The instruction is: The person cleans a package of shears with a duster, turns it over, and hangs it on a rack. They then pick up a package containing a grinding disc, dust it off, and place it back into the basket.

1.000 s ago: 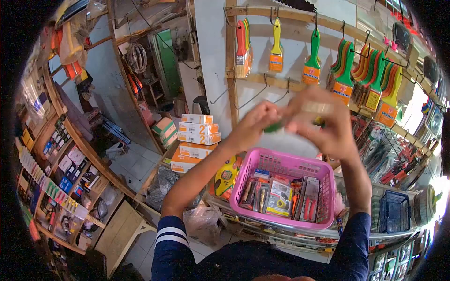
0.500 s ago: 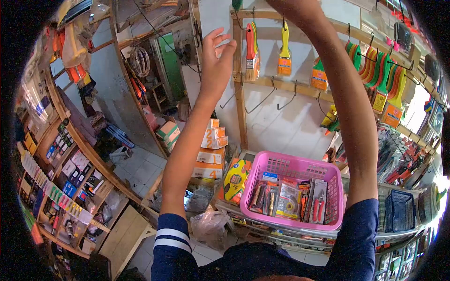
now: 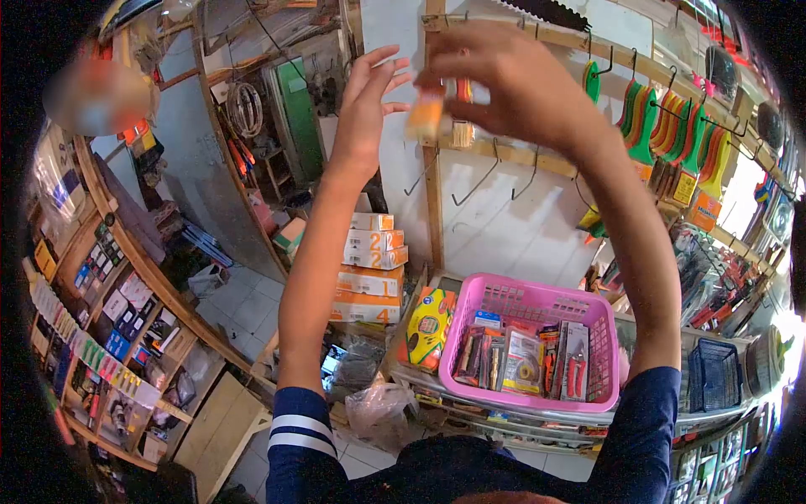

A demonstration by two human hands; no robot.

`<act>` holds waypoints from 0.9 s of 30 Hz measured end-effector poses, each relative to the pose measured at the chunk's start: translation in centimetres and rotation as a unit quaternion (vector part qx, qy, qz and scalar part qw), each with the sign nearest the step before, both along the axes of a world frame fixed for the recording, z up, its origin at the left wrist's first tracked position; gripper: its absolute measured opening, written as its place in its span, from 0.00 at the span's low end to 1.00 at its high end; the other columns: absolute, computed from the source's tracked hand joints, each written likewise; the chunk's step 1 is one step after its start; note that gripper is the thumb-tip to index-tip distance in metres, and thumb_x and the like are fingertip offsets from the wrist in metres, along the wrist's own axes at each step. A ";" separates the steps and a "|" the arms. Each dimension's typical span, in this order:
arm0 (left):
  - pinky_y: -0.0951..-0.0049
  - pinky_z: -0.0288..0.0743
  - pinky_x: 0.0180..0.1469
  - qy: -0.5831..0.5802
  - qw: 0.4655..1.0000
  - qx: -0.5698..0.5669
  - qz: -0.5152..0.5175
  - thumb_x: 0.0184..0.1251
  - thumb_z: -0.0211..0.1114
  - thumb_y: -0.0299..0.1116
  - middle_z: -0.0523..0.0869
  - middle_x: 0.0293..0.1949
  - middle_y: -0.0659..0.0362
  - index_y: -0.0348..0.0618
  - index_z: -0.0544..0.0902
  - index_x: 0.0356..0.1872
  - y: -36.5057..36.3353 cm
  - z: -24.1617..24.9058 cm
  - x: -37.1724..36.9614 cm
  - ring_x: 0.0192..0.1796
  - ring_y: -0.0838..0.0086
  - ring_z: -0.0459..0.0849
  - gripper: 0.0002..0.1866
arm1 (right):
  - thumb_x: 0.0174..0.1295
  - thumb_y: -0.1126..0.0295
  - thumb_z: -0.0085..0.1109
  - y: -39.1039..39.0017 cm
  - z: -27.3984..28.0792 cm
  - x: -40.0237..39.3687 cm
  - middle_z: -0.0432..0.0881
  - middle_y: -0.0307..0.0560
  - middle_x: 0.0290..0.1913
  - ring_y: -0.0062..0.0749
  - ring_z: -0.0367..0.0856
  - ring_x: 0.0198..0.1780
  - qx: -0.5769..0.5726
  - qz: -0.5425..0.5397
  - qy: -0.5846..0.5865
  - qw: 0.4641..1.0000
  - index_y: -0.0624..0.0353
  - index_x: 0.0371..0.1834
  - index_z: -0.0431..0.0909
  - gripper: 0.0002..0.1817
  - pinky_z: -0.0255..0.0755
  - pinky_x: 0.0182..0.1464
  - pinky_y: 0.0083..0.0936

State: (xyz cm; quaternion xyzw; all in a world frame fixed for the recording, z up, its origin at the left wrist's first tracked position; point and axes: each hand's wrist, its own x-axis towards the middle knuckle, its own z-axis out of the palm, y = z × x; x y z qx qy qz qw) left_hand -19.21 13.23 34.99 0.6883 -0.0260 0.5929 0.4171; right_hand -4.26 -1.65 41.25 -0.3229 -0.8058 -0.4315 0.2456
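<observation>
High in front of the wall rack, my right hand (image 3: 512, 80) is closed round a paintbrush (image 3: 425, 116) with an orange label, blurred by motion and hanging bristles down. My left hand (image 3: 363, 105) is raised to the left of it, fingers apart and holding nothing. Behind the right hand, more brushes (image 3: 463, 126) hang from the rack, mostly hidden by the fingers. Further right, green, orange and yellow-handled brushes (image 3: 642, 126) hang in rows on hooks.
Below stands a pink basket (image 3: 527, 401) of packaged tools beside a yellow package (image 3: 431, 329). Orange and white boxes (image 3: 365, 281) are stacked left of it. A wooden rail (image 3: 537, 154) carries bare hooks. Another person (image 3: 96, 97) is at the far left, near shelves (image 3: 126, 336).
My right hand has come down and left, now with a brush; the yellow-handled brush no longer shows at its former place. My left hand has shifted slightly left. Another person has appeared at left.
</observation>
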 end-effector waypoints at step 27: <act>0.64 0.66 0.65 0.142 0.985 0.058 0.079 0.60 0.70 0.46 0.72 0.62 0.39 0.27 0.52 0.69 5.8 -0.5 9.9 0.64 0.57 0.73 0.47 | 0.47 0.70 0.66 3.5 -13.1 2.9 0.72 0.52 0.62 0.43 0.64 0.69 0.005 -0.143 0.061 0.988 0.47 0.52 0.82 0.24 0.58 0.68 0.48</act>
